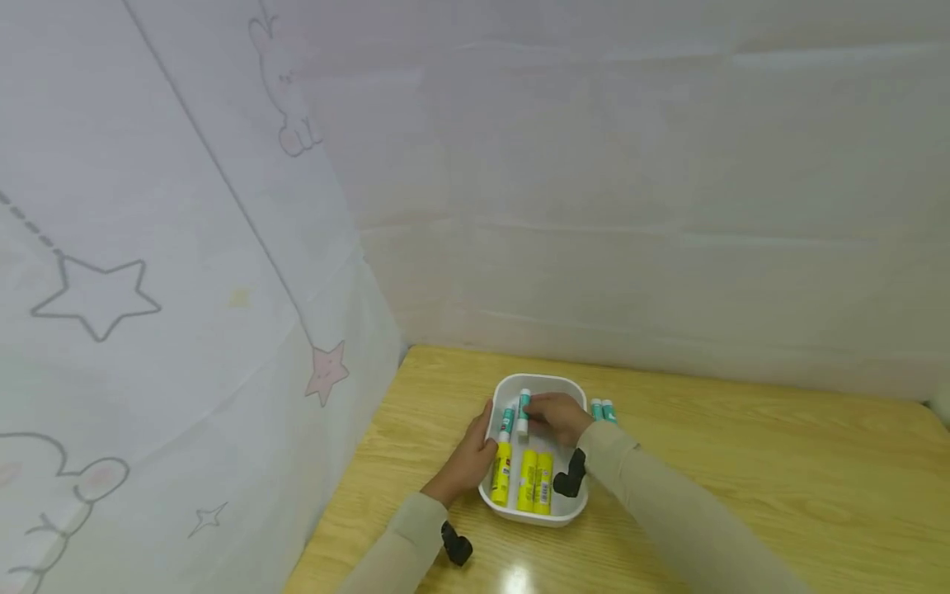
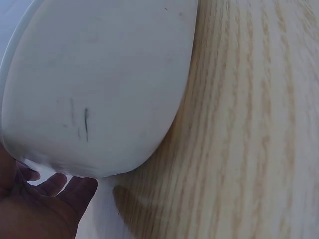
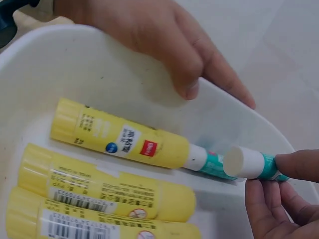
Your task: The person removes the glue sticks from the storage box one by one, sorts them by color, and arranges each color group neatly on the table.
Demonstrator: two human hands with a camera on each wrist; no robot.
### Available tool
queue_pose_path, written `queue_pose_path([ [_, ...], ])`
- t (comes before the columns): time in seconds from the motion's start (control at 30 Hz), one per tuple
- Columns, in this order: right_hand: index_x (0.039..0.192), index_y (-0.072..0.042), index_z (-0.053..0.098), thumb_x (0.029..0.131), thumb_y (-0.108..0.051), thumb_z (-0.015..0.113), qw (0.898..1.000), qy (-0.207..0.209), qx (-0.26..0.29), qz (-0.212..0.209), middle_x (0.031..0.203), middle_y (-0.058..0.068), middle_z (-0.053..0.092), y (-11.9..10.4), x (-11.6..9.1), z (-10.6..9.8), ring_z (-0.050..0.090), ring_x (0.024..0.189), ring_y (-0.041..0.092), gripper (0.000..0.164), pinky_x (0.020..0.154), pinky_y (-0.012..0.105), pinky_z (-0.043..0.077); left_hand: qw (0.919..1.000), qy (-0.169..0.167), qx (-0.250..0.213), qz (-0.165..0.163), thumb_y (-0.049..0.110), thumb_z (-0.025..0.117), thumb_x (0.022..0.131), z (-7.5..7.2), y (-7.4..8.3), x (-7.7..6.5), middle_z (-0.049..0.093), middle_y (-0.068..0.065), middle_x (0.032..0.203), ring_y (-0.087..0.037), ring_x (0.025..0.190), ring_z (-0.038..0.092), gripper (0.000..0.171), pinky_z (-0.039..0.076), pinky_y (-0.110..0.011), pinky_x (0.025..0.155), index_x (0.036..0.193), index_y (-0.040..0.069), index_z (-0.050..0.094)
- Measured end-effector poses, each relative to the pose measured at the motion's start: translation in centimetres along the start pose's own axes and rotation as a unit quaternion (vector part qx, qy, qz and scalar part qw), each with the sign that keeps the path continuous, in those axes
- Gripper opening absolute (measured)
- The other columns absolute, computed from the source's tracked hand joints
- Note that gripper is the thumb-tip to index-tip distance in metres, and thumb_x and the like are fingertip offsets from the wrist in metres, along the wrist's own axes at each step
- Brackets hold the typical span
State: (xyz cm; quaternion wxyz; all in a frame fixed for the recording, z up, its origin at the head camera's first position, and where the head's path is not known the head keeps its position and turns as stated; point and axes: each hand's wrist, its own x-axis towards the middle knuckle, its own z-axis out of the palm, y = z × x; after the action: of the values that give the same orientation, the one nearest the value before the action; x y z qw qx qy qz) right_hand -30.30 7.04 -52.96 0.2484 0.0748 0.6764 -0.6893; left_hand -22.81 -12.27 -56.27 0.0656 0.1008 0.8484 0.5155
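Note:
A white plastic tub [image 1: 533,518] stands on the table. My left hand [image 1: 469,458] grips its left side, thumb over the rim and fingers outside, beneath the tub's outer wall [image 2: 99,89] in the left wrist view. In my right hand [image 1: 560,415], a green-and-white glue stick [image 3: 256,164] is pinched between thumb and fingers, inside the tub's far half. Below and beside it lies a similar green-and-white stick [image 3: 214,163], end to end with a yellow glue stick [image 3: 122,134]. Two more yellow glue sticks [image 1: 536,482] lie side by side in the near half.
Just right of the tub, two green-and-white sticks [image 1: 603,410] lie together on the wooden table [image 1: 742,462], partly hidden by my right forearm. A pale sheet [image 1: 631,206] hangs behind the table, and a star-printed one [image 1: 223,313] along its left side.

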Motion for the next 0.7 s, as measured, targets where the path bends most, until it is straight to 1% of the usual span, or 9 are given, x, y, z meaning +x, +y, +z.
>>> queue_pose_path([
  [0.13,0.123,0.010,0.056,0.094,-0.005,0.060,0.999,-0.023,0.031,-0.022,0.108,0.014,0.064,-0.8,-0.1,-1.1,0.061,0.098,0.025,0.033,0.103,0.045,0.043,1.0000,0.001,0.005,-0.008,0.009,0.035,0.102,0.1,0.0,0.1,0.014,-0.013,0.160,-0.029,0.145,0.017,0.067,0.017,-0.050,0.115,0.158,0.020,0.000],
  [0.2,0.125,0.009,0.056,0.095,-0.005,0.060,0.998,-0.032,0.046,-0.026,0.110,0.014,0.063,-1.3,-0.2,-1.7,0.061,0.098,0.024,0.033,0.103,0.043,0.043,0.9999,0.002,0.009,-0.008,0.009,0.035,0.102,0.2,0.0,0.2,0.013,-0.013,0.160,-0.029,0.145,0.016,0.067,0.017,-0.051,0.115,0.158,0.019,0.000],
  [0.33,0.130,0.006,0.054,0.095,-0.006,0.060,0.997,-0.047,0.057,-0.037,0.117,0.015,0.061,-2.5,-0.7,-2.9,0.063,0.100,0.021,0.038,0.101,0.040,0.045,0.9998,0.005,0.014,-0.014,0.009,0.035,0.101,0.3,-0.1,0.2,0.013,-0.013,0.161,-0.030,0.146,0.016,0.067,0.017,-0.051,0.115,0.158,0.020,0.000],
  [0.47,0.135,0.005,0.052,0.096,-0.006,0.059,0.995,-0.054,0.067,-0.049,0.124,0.016,0.058,-3.7,-1.3,-4.2,0.061,0.106,0.022,0.041,0.100,0.037,0.046,0.9997,0.005,0.020,-0.017,0.010,0.035,0.101,0.3,-0.1,0.2,0.014,-0.013,0.161,-0.031,0.145,0.017,0.068,0.018,-0.051,0.114,0.158,0.020,0.000],
  [0.57,0.138,0.007,0.047,0.097,-0.006,0.057,0.994,-0.061,0.066,-0.061,0.129,0.017,0.054,-4.3,-1.7,-5.4,0.058,0.113,0.024,0.044,0.101,0.037,0.045,0.9997,0.004,0.020,-0.011,0.009,0.035,0.101,0.4,0.0,0.2,0.014,-0.014,0.160,-0.032,0.145,0.017,0.067,0.018,-0.052,0.114,0.158,0.018,0.000],
  [0.7,0.144,0.008,0.036,0.100,-0.007,0.052,0.992,-0.077,0.062,-0.072,0.135,0.019,0.048,-4.8,-1.9,-7.3,0.055,0.117,0.023,0.049,0.105,0.037,0.041,0.9996,0.002,0.020,-0.018,0.009,0.034,0.101,0.5,0.3,0.2,0.013,-0.012,0.161,-0.028,0.146,0.015,0.067,0.017,-0.050,0.115,0.158,0.019,0.000],
])
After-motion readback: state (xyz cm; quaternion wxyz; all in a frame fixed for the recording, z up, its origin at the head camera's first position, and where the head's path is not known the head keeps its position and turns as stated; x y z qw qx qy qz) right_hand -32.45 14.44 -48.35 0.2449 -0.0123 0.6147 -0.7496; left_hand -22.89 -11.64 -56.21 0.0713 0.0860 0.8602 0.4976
